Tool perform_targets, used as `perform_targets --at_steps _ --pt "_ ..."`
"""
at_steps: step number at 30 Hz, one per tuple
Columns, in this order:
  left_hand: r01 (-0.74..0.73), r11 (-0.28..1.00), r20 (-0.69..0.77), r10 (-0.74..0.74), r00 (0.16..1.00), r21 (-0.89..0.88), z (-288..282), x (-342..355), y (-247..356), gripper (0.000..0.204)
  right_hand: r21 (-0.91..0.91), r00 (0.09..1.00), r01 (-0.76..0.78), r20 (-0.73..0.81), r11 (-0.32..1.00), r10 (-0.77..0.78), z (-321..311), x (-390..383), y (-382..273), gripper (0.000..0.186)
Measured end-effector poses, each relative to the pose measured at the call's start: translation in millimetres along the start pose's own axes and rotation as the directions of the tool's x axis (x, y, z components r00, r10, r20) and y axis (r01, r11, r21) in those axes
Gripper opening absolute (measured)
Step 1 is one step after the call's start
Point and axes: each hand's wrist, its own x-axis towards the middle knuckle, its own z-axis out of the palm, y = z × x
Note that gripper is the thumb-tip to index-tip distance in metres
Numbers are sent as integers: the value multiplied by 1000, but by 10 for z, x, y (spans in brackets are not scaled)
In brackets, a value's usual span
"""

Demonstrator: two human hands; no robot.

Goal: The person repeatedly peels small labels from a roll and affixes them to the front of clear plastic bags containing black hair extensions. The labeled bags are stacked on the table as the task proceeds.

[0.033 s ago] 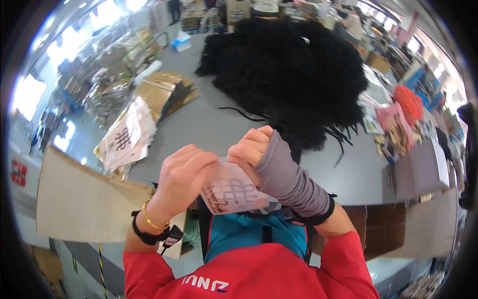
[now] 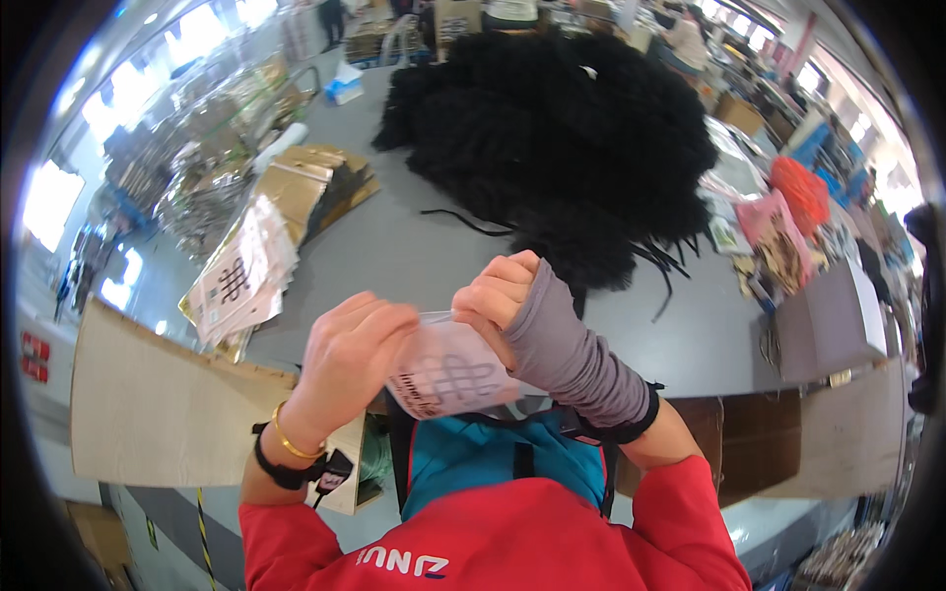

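We note the clear printed bag [image 2: 448, 374] clamped between both hands: left hand [image 2: 350, 350] at nine o'clock, right hand [image 2: 498, 291] at one o'clock.

The clear plastic bag [image 2: 448, 374] looks thin and glossy. The black hair bundle [image 2: 552, 128] is matt and stringy. The tabletop [image 2: 394, 246] is smooth, matt grey. The arm sleeve [image 2: 572, 360] is soft grey cloth; the bracelet [image 2: 291, 443] shiny yellow metal; the cardboard sheet [image 2: 148, 404] dull brown.

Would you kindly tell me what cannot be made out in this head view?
- Contents of the clear printed bag: blurred and glossy.
- Left hand fingertips: hidden behind the bag's top edge.
- Right hand grip: fingers curl out of sight.
- Far table items behind the black fibre pile: too small, bent at the rim.
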Motion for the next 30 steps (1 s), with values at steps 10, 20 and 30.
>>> perform_targets --at_steps 10,20,30 --pt "330 940 640 -203 741 -84 90 -469 -135 8 22 937 -318 158 948 311 -41 -1035 351 52" --pt "73 793 -8 -86 996 605 -16 -308 -561 33 -246 828 -544 -2 802 560 -703 -520 1964 21" --pt "166 945 274 -245 930 282 1419 -871 -961 39 -444 941 -220 138 869 309 -2134 570 974 17"
